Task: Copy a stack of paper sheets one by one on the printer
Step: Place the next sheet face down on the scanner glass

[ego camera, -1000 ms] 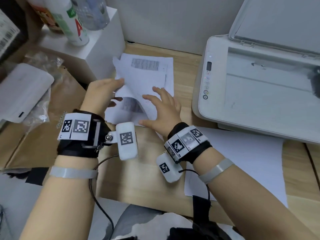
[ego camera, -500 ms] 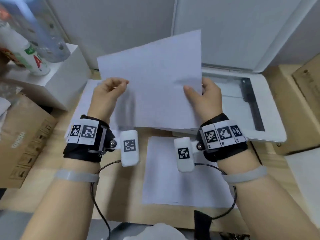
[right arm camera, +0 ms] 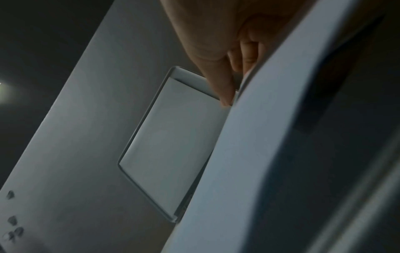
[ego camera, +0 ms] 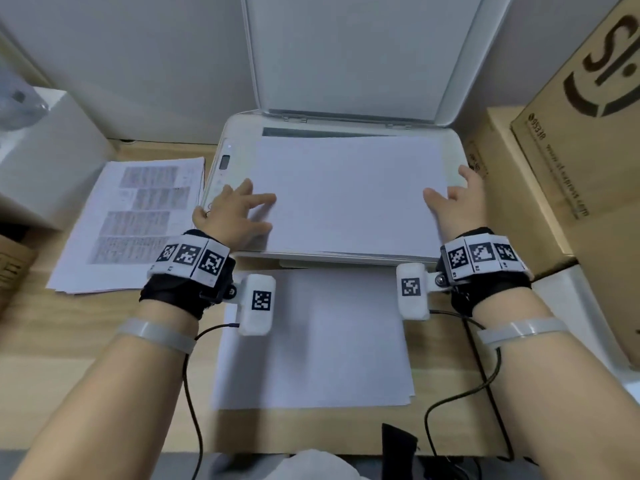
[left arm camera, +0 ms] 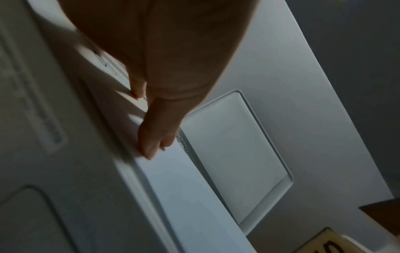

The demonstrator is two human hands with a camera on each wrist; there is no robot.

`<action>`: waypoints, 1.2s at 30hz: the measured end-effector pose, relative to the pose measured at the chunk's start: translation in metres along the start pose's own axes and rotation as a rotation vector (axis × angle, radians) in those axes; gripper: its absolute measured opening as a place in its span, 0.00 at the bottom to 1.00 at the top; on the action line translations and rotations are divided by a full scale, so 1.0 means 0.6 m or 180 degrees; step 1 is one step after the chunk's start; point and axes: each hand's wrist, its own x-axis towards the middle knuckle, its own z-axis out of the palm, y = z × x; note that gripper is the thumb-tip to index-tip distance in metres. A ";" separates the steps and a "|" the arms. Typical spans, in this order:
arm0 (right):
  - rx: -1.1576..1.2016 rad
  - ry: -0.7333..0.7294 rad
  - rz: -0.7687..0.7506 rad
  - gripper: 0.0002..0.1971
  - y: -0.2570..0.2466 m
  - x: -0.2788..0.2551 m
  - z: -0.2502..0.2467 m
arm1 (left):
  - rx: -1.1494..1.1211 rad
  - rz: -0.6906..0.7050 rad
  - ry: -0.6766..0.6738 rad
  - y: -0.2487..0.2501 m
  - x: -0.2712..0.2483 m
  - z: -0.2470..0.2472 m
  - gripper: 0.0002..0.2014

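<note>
A blank white sheet [ego camera: 346,192] lies flat on the scanner bed of the printer [ego camera: 239,133] in the upper middle of the head view, its long side running across the frame. The printer's lid [ego camera: 349,53] stands raised behind it, at the top of the frame.

The left hand [ego camera: 232,213] rests at the sheet's left edge, fingers spread and nearly straight, fingertips touching the paper; its grip is open, flat on the sheet. The right hand [ego camera: 457,199] sits at the sheet's right edge, thumb laid on the paper and fingers spread loosely over the printer's rim; that grip is open too. In the left wrist view the left hand [left arm camera: 155,130] shows its fingertips on the sheet's edge; in the right wrist view the right hand [right arm camera: 225,71] touches the paper's corner.

Left of the printer, a stack of printed sheets [ego camera: 138,216] lies on the wooden table [ego camera: 97,358]. Below the printer, in the lower middle, lies a pile of blank-faced sheets [ego camera: 311,341]. A cardboard box [ego camera: 588,150] stands at the right edge, a white box [ego camera: 45,147] at the left.
</note>
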 end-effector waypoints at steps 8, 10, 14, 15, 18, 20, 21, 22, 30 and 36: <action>-0.1611 -0.0146 -0.0427 0.25 0.021 -0.018 -0.045 | 0.0415 0.0043 -0.0007 0.000 0.021 0.017 0.24; -0.1925 -0.0470 -0.0257 0.26 0.025 -0.025 -0.054 | 0.0469 0.0005 -0.0075 -0.001 0.026 0.020 0.25; -0.2167 -0.0749 -0.0119 0.26 0.028 -0.027 -0.056 | 0.0486 0.0010 -0.0125 -0.003 0.024 0.020 0.25; -0.2152 -0.0752 -0.0108 0.26 0.028 -0.027 -0.055 | 0.0511 0.0034 -0.0113 -0.005 0.022 0.019 0.25; -0.2050 -0.0779 -0.0076 0.27 0.028 -0.024 -0.054 | 0.0515 0.0141 -0.0055 -0.018 0.021 0.013 0.23; -0.2012 -0.0799 -0.0067 0.27 0.028 -0.023 -0.055 | 0.0497 0.0197 -0.0048 -0.025 0.021 0.011 0.23; -0.1987 -0.0799 -0.0065 0.27 0.028 -0.024 -0.056 | 0.0484 0.0208 -0.0058 -0.026 0.022 0.011 0.23; -0.1963 -0.0796 -0.0069 0.27 0.028 -0.024 -0.056 | 0.0471 0.0213 -0.0072 -0.027 0.024 0.011 0.23; -0.1968 -0.0755 -0.0094 0.27 0.029 -0.025 -0.057 | 0.0535 0.0337 -0.0233 -0.033 0.028 0.008 0.23; -0.2045 -0.0742 -0.0123 0.27 0.028 -0.025 -0.056 | 0.0587 0.0394 -0.0317 -0.035 0.031 0.006 0.23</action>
